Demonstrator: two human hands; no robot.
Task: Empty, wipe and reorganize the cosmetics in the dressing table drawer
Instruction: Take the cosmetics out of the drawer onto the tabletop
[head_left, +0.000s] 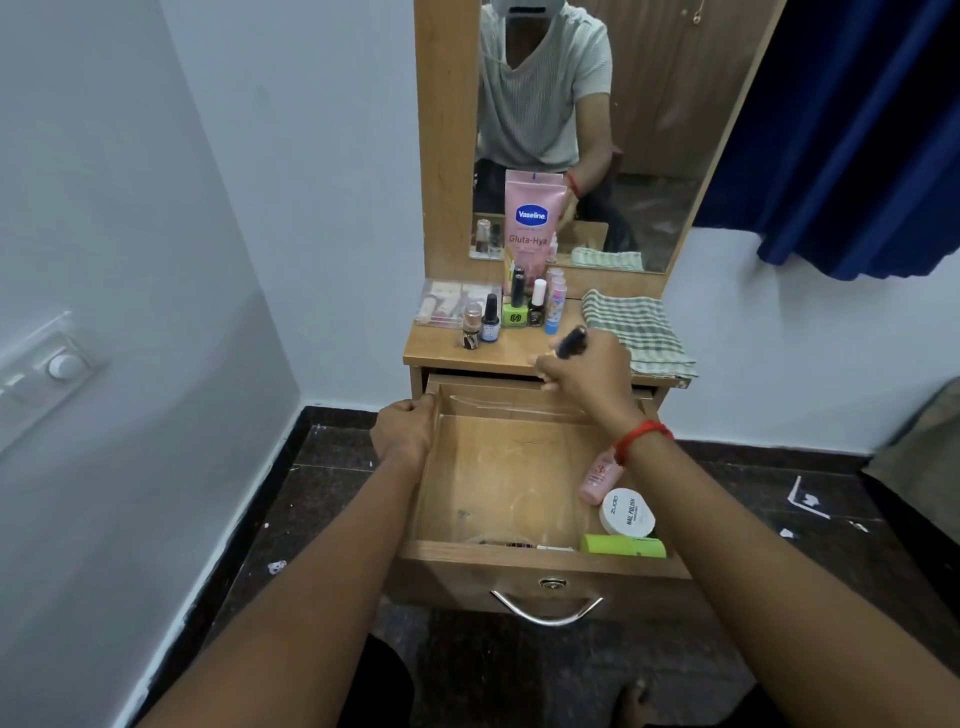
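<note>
Steadies the drawer (467, 548) with left grip (405, 431) clasped on its wall; holds a dark tube (571, 340) in right grip (582, 374) above the drawer, probably emptying it.

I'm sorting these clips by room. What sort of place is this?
Probably a home bedroom's dressing corner: a wooden dressing table with a tall mirror, a Vaseline tube and nail polish bottles on its top, and an open drawer holding more cosmetics.

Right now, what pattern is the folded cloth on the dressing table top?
Folded cloth: green-and-white checks, head view.
</note>
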